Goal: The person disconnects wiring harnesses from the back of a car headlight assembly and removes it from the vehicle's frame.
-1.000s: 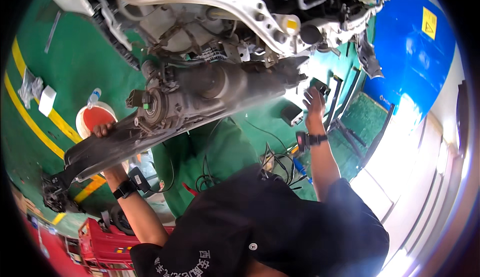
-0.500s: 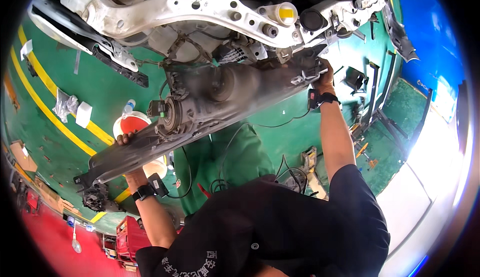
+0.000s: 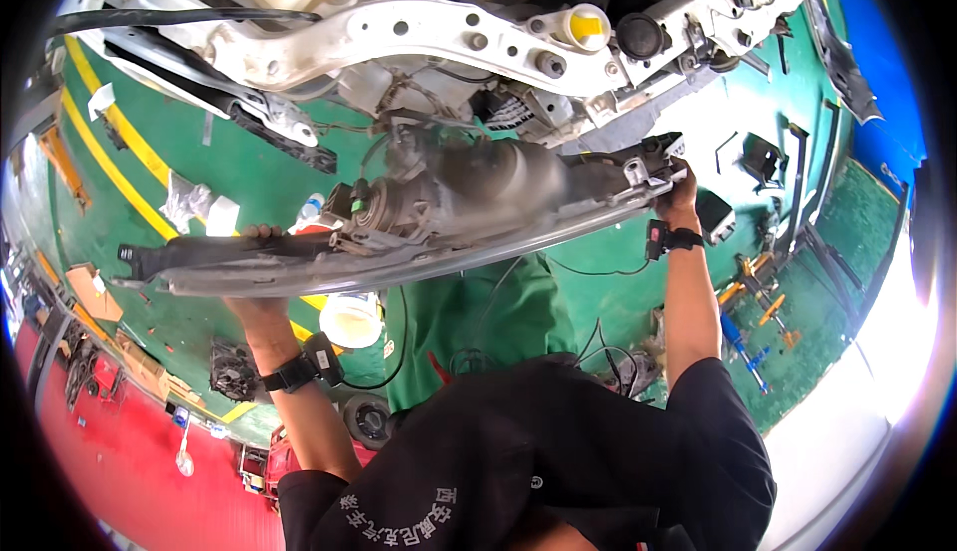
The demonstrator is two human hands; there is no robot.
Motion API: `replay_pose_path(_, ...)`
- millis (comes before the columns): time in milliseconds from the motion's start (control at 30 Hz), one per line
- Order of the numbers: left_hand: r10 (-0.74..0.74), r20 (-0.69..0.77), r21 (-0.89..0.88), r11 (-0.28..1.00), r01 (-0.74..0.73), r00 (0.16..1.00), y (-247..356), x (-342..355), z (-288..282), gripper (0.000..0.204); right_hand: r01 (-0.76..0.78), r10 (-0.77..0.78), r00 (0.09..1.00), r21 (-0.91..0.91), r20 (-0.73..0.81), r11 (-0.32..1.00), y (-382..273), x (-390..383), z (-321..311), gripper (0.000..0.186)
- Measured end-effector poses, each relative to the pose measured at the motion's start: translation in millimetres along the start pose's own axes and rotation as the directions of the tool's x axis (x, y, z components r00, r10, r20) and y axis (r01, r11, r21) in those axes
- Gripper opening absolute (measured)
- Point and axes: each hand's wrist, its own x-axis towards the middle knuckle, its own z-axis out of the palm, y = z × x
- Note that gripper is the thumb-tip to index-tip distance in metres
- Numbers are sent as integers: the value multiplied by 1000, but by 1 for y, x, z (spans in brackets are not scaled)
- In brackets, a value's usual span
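A long, dusty car headlight assembly point(image 3: 488, 187) hangs in front of me, its round bulb housings upward and its clear lens edge toward me. My left hand point(image 3: 257, 314) is closed round its left end, fingertips over the far edge and the palm below. At the narrower right end, my right hand point(image 3: 683, 190) grips it near a metal bracket; part of that hand is hidden. Just beyond is the stripped front of a car, with a white crossmember point(image 3: 419, 31) and a yellow-marked cap point(image 3: 586, 27). A gap shows between the headlight and the crossmember.
Below on the green floor stand a white bucket point(image 3: 354, 322) and a crumpled plastic bag point(image 3: 183, 200). Black stands point(image 3: 795, 177) and a blue-and-orange tool point(image 3: 743, 347) lie at right. Black cables run from the boxes on my wrists.
The headlight has come away from the car toward me and turned more level, its left end rising and swinging outward. Both hands keep their hold. My view has shifted slightly.
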Motion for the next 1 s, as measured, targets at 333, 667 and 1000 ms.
replay_pose_path(333, 409, 36, 608, 715, -345, 912, -1, 20, 64, 38, 17, -15, 1000, -146, 13, 989, 7, 24, -24, 42)
replay_pose_path(667, 404, -71, 401, 849, -345, 912, 3, 39, 85, 24, 22, -47, 990, -180, -134, 983, 34, 34, -33, 35)
replay_pose_path(1000, 511, 158, 676, 568, -470, 845, -12, 45, 100, 31, 6, -15, 996, -100, -91, 995, 19, 56, -43, 34)
